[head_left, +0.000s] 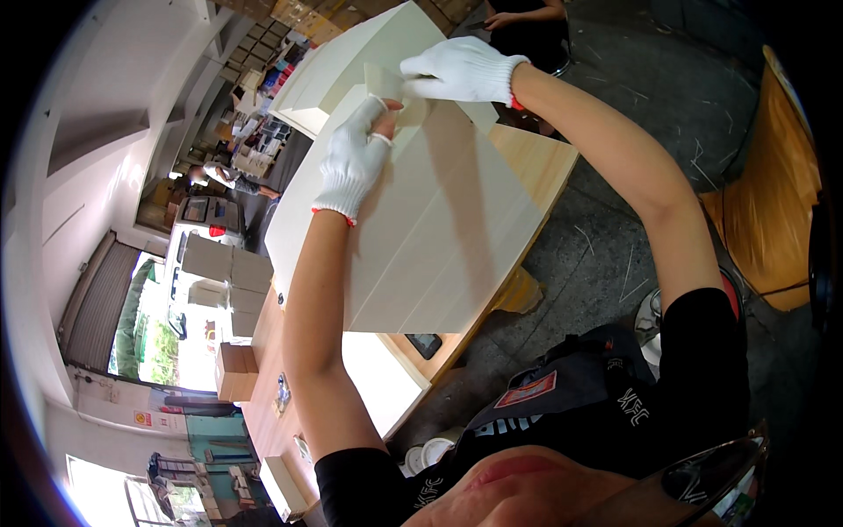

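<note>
A large off-white sheet (pixel 439 228) with straight lines across it lies at a slant over the wooden table. Both my hands wear white knit gloves and meet near its far end. My left hand (pixel 356 154), thumb and a fingertip bare, is closed at the lower edge of a small pale flap (pixel 384 81) that stands up. Just to the right, my right hand (pixel 461 70) has its fingers drawn together close to the flap. What lies between them is hidden. Behind the hands is a big cream box-like piece (pixel 360 61).
The wooden table (pixel 536 154) shows along the right. A dark phone (pixel 424 344) lies near its front edge. Brown boxes (pixel 235 371) and a long pale box (pixel 283 487) stand at left. A yellowish chair-like piece (pixel 768 220) is at right. Another person (pixel 527 26) sits beyond the table.
</note>
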Demonstrator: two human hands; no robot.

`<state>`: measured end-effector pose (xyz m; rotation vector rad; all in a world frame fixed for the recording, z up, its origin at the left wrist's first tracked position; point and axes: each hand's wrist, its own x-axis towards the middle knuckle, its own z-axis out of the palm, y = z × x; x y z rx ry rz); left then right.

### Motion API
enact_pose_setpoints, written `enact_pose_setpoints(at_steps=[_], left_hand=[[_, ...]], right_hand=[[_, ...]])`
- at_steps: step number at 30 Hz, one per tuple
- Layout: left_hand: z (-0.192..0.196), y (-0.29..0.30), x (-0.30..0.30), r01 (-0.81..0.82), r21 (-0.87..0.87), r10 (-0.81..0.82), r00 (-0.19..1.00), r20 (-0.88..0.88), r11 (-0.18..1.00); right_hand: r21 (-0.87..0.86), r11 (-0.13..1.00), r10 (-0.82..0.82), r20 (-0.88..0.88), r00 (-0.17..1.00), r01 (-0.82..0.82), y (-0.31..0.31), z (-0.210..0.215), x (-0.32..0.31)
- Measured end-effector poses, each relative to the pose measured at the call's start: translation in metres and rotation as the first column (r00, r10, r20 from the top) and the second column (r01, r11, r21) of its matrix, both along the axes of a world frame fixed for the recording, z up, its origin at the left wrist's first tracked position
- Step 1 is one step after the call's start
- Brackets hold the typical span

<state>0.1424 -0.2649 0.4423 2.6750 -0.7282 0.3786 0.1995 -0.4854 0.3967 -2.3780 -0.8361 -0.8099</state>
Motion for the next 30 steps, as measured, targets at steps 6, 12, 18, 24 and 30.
enact_pose_setpoints(at_steps=[6,12,18,24,30], left_hand=[[0.002,-0.006,-0.001,-0.030,0.018,0.030,0.999,-0.033,0.999],[0.003,-0.006,-0.001,-0.049,0.000,0.049,0.996,-0.075,0.999],[0.000,-0.006,0.004,-0.029,0.003,0.029,0.996,-0.090,1.000],[-0.012,0.006,0.012,0.126,-0.083,-0.113,0.983,0.144,0.989],[0.003,-0.010,-0.001,-0.042,0.029,0.044,0.996,-0.071,0.999]], right_hand=[[0.516,0.856,0.185,-0.231,0.955,-0.041,0.012,-0.020,0.001],[0.590,0.807,0.166,-0.214,0.963,-0.008,0.019,-0.023,-0.008],[0.610,0.792,0.138,-0.159,0.977,-0.013,0.017,-0.029,-0.005],[0.618,0.786,0.160,-0.192,0.968,-0.007,0.025,-0.026,-0.007],[0.620,0.785,0.121,-0.164,0.979,0.007,0.019,-0.031,-0.004]])
